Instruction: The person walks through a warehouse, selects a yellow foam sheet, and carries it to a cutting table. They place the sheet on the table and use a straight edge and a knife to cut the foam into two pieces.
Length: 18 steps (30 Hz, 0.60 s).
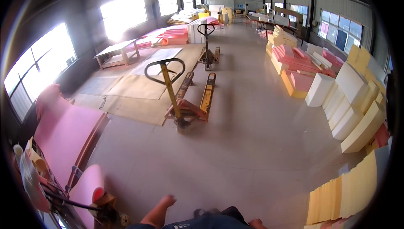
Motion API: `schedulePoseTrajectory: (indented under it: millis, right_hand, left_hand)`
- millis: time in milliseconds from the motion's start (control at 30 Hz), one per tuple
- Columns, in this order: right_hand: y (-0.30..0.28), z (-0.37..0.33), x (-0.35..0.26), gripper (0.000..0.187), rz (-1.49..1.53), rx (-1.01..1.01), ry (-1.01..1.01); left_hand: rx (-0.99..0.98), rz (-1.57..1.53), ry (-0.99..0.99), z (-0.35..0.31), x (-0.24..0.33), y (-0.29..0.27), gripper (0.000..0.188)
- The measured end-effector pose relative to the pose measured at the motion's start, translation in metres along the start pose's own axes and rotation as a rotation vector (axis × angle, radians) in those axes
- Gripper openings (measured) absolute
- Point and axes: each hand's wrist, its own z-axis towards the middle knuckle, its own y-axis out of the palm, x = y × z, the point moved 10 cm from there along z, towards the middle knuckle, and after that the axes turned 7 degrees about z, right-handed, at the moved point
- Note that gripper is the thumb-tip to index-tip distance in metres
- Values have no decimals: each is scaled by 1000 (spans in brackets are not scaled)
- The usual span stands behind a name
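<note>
My left hand [168, 200] hangs in front of me at the lower edge, above the grey floor [235, 157]. It looks small and soft, and its fingers cannot be made out. Only a bit of my right hand [256, 223] shows at the bottom, with its fingers hidden. Nothing is seen in either hand, and neither touches anything visible. Ahead and a little left stands a yellow and red pallet jack [171, 90], its looped handle upright and its forks pointing away. Farther off is a second pallet jack [206, 46] with a dark handle.
Pink foam sheets [69, 132] lie at the left, near a dark handle loop [71, 203]. Flattened cardboard [136, 107] covers the floor beside the first jack. A low wooden table [116, 52] stands beyond. White foam blocks [336, 98] and yellow foam [343, 193] line the right side.
</note>
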Motion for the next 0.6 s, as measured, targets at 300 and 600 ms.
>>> schedulePoseTrajectory:
  millis: [300,600]
  right_hand:
    - [-184,204,24,25,-94,-52,96]
    - [-684,415,-129,13,973,530,85]
  left_hand:
    - [425,-456,-1,307,117,-368,42]
    - [77,-474,-174,440,60,-397,34]
